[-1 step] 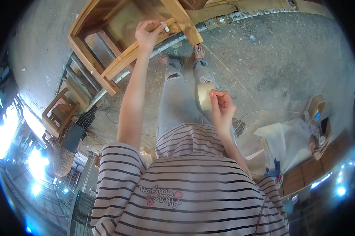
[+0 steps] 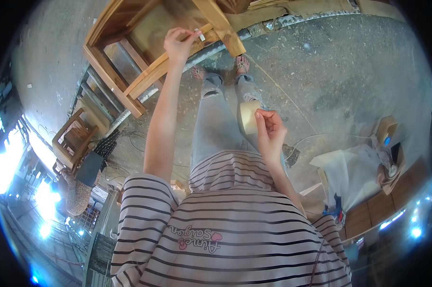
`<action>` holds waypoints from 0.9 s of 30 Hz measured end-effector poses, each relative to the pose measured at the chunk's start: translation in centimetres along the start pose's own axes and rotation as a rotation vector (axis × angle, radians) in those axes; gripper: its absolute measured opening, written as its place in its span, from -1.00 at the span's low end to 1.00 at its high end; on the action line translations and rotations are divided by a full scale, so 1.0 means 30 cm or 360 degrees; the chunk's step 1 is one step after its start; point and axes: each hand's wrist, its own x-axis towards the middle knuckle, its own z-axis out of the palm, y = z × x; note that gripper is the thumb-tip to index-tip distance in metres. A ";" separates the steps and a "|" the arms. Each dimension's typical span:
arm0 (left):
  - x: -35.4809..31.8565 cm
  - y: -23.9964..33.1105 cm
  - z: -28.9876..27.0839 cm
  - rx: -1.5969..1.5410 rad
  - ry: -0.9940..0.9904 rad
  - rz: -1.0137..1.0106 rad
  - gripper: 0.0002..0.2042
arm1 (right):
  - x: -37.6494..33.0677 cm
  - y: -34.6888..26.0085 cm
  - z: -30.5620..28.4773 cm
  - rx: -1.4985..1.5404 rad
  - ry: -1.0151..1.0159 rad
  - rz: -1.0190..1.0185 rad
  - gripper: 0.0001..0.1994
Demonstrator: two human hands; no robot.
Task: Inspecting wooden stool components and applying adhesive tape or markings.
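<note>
Head view, looking down the body to the concrete floor (image 2: 331,71). Set against the smaller picture taken at the same instant, we find nothing shifted: both arms, the wooden frame (image 2: 115,81) and the tan sheet (image 2: 248,115) lie as they did, so the work stands at the same point, with one hand at the wood and the other held back. The left hand (image 2: 180,45) is stretched forward to the frame's near rail, close to the slanting leg at its right corner. Its fingers are curled and drawn together, with thumb and forefinger pinching a small white piece (image 2: 200,34) whose tip rests at or just above the rail; we cannot tell whether it touches. The right hand (image 2: 269,129) is raised in front of the right thigh, well apart from the frame. Its fingers are bent inward and its fingertips nip the right edge of the tan sheet, a stiff squarish piece that hangs upright over the jeans (image 2: 216,124). Below the frame's near edge we see the sandalled feet (image 2: 242,62) on the dusty floor. A small wooden chair (image 2: 72,136) stands toward the floor's left edge, and a white sheet (image 2: 350,172) lies crumpled toward its right edge beside a low wooden ledge.
</note>
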 end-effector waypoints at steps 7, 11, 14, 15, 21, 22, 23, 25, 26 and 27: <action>0.002 -0.001 -0.006 -0.0173 -0.0178 -0.0165 -0.80 | 0.077 -0.052 -0.046 0.0189 0.0063 0.0046 -0.87; -0.007 0.024 -0.010 -0.0117 -0.0275 -0.0184 -0.76 | 0.125 -0.099 -0.062 0.0319 0.0033 0.0059 -0.85; -0.015 0.042 -0.016 -0.0113 -0.0237 -0.0064 -0.74 | 0.161 -0.147 -0.040 0.0349 -0.0021 0.0063 -0.77; -0.016 0.044 -0.019 -0.0117 -0.0197 0.0124 -0.73 | 0.173 -0.165 -0.024 0.0375 -0.0044 0.0068 -0.73; 0.013 -0.001 -0.038 0.0456 -0.0128 0.0714 -0.75 | 0.246 -0.278 0.132 0.0358 -0.0257 0.0121 -0.66; 0.021 -0.013 -0.039 0.0417 -0.0205 0.0754 -0.75 | 0.257 -0.297 0.166 0.0333 -0.0266 0.0136 -0.66; 0.030 -0.023 -0.040 0.0372 -0.0268 0.0772 -0.75 | 0.268 -0.316 0.202 0.0249 -0.0312 0.0154 -0.65; 0.048 -0.034 -0.044 0.0254 -0.0348 0.0743 -0.75 | 0.292 -0.348 0.282 0.0152 -0.0380 0.0171 -0.65; 0.059 -0.034 -0.051 0.0120 -0.0440 0.0715 -0.74 | 0.303 -0.362 0.321 0.0153 -0.0383 0.0125 -0.65; 0.071 -0.030 -0.062 0.0111 -0.0429 0.0700 -0.74 | 0.310 -0.377 0.355 0.0153 -0.0388 0.0070 -0.65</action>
